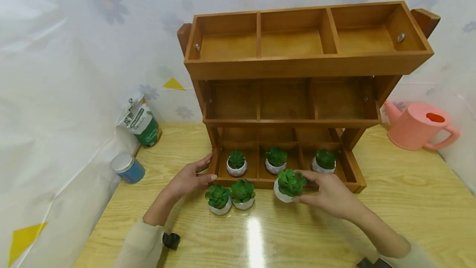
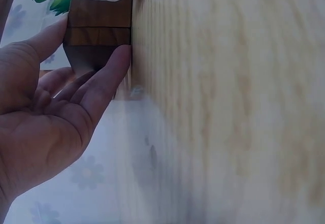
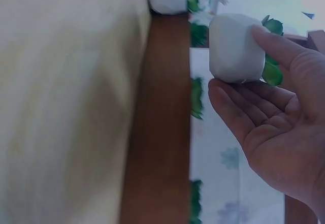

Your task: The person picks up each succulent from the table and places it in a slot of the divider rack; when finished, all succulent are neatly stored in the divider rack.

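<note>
A three-tiered wooden shelf (image 1: 290,68), stained a warm brown with visible grain and fixed with round metal bolts (image 1: 401,37), is stood on a pale, wood-grained table (image 1: 208,245) that is streaked by a bright reflection. Each tier is parted by upright dividers into three box-like compartments. In the bottom tier (image 1: 266,183), one small succulent is set in each compartment: a left one (image 1: 236,163), a middle one (image 1: 276,160) and a right one (image 1: 324,162), all planted in white pots. Two more succulents, a left front plant (image 1: 218,199) and a right front plant (image 1: 243,193), are placed side by side on the table before the tier, their fleshy leaves spread in rosettes above faceted pots. Another potted succulent (image 1: 289,186) is held off the table by the right hand (image 1: 329,194), near the front board; its smooth white pot is pinched between the thumb on one side and the fingers on the other. The left hand (image 1: 189,181) is rested at the tier's left end, the thumb laid at the front and the fairly straight fingers set along the outer side. To the left, a lidded blue jar (image 1: 129,168) and a clipped green-and-white pouch (image 1: 142,124) are seen; to the right, a glossy pink watering can (image 1: 416,127).
</note>
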The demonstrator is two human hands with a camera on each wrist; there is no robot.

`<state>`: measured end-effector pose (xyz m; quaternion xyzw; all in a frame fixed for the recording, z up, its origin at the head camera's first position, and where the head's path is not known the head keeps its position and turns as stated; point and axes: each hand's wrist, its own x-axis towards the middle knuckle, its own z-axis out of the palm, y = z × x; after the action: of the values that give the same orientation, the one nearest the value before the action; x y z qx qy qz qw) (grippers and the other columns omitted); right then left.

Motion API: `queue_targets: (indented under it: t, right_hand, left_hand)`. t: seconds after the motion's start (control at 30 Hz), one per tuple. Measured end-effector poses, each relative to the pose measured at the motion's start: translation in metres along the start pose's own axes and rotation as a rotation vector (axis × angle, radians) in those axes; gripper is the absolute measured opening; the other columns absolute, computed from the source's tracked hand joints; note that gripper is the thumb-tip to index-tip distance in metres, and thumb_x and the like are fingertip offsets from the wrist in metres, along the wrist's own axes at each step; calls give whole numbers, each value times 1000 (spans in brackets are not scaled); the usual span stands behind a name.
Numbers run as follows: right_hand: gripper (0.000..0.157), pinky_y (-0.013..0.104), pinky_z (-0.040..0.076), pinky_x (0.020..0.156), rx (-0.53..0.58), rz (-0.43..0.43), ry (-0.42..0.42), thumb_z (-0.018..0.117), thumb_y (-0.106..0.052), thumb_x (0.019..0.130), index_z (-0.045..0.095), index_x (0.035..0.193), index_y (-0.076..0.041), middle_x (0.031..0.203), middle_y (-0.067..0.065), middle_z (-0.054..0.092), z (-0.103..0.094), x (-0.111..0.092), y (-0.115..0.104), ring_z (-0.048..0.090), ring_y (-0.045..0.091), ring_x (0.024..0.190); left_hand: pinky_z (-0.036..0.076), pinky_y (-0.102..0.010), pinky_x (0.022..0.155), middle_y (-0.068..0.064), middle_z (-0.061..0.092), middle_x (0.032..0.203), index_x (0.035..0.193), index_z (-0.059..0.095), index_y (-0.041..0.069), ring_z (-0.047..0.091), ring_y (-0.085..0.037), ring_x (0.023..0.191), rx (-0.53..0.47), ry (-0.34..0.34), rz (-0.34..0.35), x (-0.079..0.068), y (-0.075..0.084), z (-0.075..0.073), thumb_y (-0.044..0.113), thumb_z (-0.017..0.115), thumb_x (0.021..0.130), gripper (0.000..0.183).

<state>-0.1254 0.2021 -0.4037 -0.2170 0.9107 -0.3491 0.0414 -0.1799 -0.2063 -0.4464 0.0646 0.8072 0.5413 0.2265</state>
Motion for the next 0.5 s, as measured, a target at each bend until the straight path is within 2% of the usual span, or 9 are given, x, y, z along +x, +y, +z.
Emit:
queue_targets:
  t: [0.2,0.4,0.5]
  right_hand:
    - [66,22,59,78,-54,21,64,85,-43,81,66,135,-10,115,1,77,-25,-5,1,75,19,100]
    - [64,28,60,80,-76,49,98,85,-41,83,66,136,-11,119,8,75,-53,-4,-1,73,27,105]
    - [64,27,59,77,-99,70,114,84,-42,83,65,136,-12,117,9,76,-71,-1,-4,73,27,102]
  left_hand:
    - [61,-45,91,-27,23,165,164,21,26,57,-41,132,-20,-21,7,0,1,0,27,67,100,79]
    - [61,-44,91,-26,22,165,164,20,28,57,-40,132,-14,-20,-3,0,1,-1,27,67,100,79]
    - [62,-43,90,-26,22,166,164,20,28,57,-40,132,-7,-18,0,0,2,-1,27,66,100,79]
